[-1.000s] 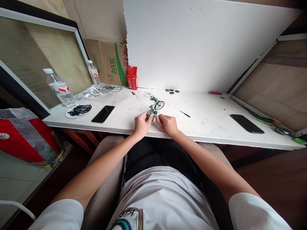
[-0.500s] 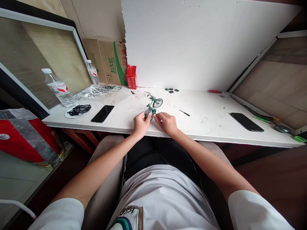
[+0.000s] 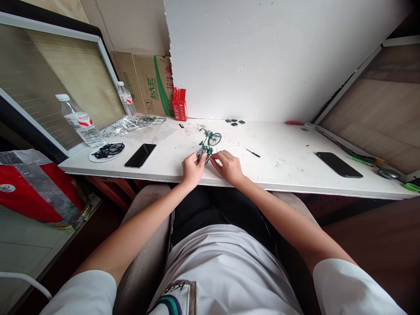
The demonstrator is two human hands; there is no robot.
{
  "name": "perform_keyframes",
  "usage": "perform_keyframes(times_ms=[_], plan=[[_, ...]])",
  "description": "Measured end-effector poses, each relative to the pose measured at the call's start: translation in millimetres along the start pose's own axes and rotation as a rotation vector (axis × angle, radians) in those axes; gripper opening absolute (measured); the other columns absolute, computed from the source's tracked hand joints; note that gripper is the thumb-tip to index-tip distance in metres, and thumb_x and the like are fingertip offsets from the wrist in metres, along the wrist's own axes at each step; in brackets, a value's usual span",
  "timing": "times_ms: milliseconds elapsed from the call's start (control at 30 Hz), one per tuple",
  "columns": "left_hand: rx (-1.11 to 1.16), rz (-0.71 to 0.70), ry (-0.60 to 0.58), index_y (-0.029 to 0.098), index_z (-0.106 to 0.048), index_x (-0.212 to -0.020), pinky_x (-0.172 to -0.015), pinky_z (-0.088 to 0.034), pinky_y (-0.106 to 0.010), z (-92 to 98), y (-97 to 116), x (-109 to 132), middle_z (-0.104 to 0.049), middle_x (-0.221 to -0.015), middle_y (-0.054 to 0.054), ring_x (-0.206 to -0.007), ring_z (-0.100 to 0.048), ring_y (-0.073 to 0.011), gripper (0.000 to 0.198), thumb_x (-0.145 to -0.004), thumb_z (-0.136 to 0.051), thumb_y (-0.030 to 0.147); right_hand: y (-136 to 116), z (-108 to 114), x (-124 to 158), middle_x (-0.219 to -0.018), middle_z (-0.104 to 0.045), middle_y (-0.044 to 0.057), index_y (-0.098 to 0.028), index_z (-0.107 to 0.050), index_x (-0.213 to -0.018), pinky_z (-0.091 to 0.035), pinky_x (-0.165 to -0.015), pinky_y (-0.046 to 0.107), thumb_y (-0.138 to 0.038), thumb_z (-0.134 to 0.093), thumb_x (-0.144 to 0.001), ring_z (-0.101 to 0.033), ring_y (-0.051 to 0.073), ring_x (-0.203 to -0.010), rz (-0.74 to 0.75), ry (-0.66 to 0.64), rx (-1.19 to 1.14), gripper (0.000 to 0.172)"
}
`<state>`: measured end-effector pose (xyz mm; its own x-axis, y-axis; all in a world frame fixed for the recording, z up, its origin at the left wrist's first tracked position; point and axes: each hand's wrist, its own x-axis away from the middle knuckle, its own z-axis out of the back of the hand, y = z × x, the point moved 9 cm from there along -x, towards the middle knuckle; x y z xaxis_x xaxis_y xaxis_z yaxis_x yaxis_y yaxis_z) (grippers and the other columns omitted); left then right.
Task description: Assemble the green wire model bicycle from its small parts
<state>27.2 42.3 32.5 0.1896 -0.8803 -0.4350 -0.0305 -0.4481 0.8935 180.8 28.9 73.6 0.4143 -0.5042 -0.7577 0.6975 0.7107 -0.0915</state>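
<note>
Model bicycle (image 3: 210, 141), small and green, is lying at the centre of our white desk (image 3: 288, 146), tilting, with one spoked wheel pointing towards one o'clock and the other end sitting between our hands. Our left hand (image 3: 193, 170), at seven o'clock from it, is gripping that near end between thumb and fingers, presumably steadying the light model so it is not skidding. Our right hand (image 3: 229, 167), at five o'clock, is bringing its thumb and forefinger together right beside the near wheel; we are not managing to tell whether they are pinching a tiny part. Both forearms are resting low, probably keeping the fingers calm for fine work.

At three o'clock, a slim dark tool (image 3: 253, 153) is lying near the right hand, likely for easy reach. Small dark pieces (image 3: 234, 124) are sitting together towards one o'clock, perhaps so none is getting lost. At nine o'clock, a phone (image 3: 140, 155) is lying flat, and beyond it a white plate (image 3: 93, 158) is gathering black tangled parts (image 3: 109, 150), seemingly to be containing them.
</note>
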Motion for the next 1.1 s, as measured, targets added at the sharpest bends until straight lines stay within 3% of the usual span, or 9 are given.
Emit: perform_keyframes(times_ms=[300,400,533,600,767,967,1100], plan=[[-0.077,-0.058,-0.033,0.015,-0.079,-0.109,-0.092,-0.065,-0.036,-6.5,-1.3,5.3,-0.085,-0.105,-0.016,-0.1,-0.082,-0.029,0.038,-0.1,-0.074,0.051,12.8,-9.5,0.9,-0.063,-0.062,0.005,-0.022,-0.054,-0.068,-0.024,-0.057,0.034,-0.048,-0.042,-0.118,-0.052,0.016,-0.058,-0.088,-0.044,0.116,0.058],[-0.063,-0.05,-0.036,0.015,-0.078,-0.108,-0.092,-0.065,-0.036,-6.4,-1.4,4.8,-0.085,-0.108,-0.017,-0.1,-0.083,-0.029,0.037,-0.1,-0.074,0.051,11.6,-6.6,0.2,-0.066,-0.065,0.005,-0.021,-0.06,-0.074,-0.025,-0.057,0.034,-0.049,-0.042,-0.118,-0.056,0.016,-0.061,-0.098,-0.045,0.081,0.055],[-0.016,-0.022,-0.008,0.014,-0.078,-0.104,-0.09,-0.065,-0.036,-1.1,-1.3,0.7,-0.085,-0.105,-0.017,-0.1,-0.082,-0.0294,0.04,-0.098,-0.075,0.054,4.9,-1.7,-1.2,-0.087,-0.075,0.006,-0.02,-0.068,-0.1,-0.034,-0.061,0.03,-0.046,-0.054,-0.115,-0.066,0.018,-0.078,-0.067,-0.035,-0.015,0.032],[-0.01,-0.014,-0.001,0.014,-0.078,-0.103,-0.091,-0.065,-0.036,0.2,-1.4,-0.5,-0.085,-0.102,-0.016,-0.099,-0.082,-0.0291,0.041,-0.098,-0.075,0.055,3.0,-2.9,-1.3,-0.087,-0.074,0.006,-0.021,-0.066,-0.098,-0.035,-0.062,0.03,-0.042,-0.054,-0.115,-0.066,0.018,-0.08,-0.054,-0.05,-0.003,0.029],[-0.017,-0.023,-0.026,0.014,-0.078,-0.106,-0.092,-0.065,-0.035,-3.9,-2.5,2.3,-0.085,-0.106,-0.016,-0.1,-0.082,-0.0285,0.04,-0.098,-0.075,0.054,5.5,-8.0,-0.9,-0.076,-0.067,0.006,-0.021,-0.06,-0.083,-0.028,-0.059,0.031,-0.039,-0.048,-0.117,-0.058,0.018,-0.072,-0.058,-0.066,0.106,0.04],[-0.024,-0.025,-0.055,0.015,-0.078,-0.108,-0.095,-0.065,-0.037,-9.0,-5.6,6.0,-0.085,-0.111,-0.017,-0.103,-0.083,-0.0295,0.038,-0.098,-0.077,0.052,15.9,-14.8,0.4,-0.062,-0.059,0.004,-0.021,-0.054,-0.069,-0.022,-0.057,0.033,-0.048,-0.043,-0.118,-0.047,0.016,-0.057,-0.126,-0.115,0.158,0.057],[-0.007,-0.013,-0.046,0.015,-0.078,-0.108,-0.095,-0.066,-0.038,-7.4,-4.8,4.4,-0.085,-0.111,-0.017,-0.105,-0.082,-0.0304,0.039,-0.097,-0.077,0.053,11.9,-7.9,-0.1,-0.066,-0.064,0.004,-0.021,-0.061,-0.077,-0.026,-0.057,0.032,-0.05,-0.045,-0.117,-0.054,0.016,-0.06,-0.123,-0.086,0.076,0.051]])
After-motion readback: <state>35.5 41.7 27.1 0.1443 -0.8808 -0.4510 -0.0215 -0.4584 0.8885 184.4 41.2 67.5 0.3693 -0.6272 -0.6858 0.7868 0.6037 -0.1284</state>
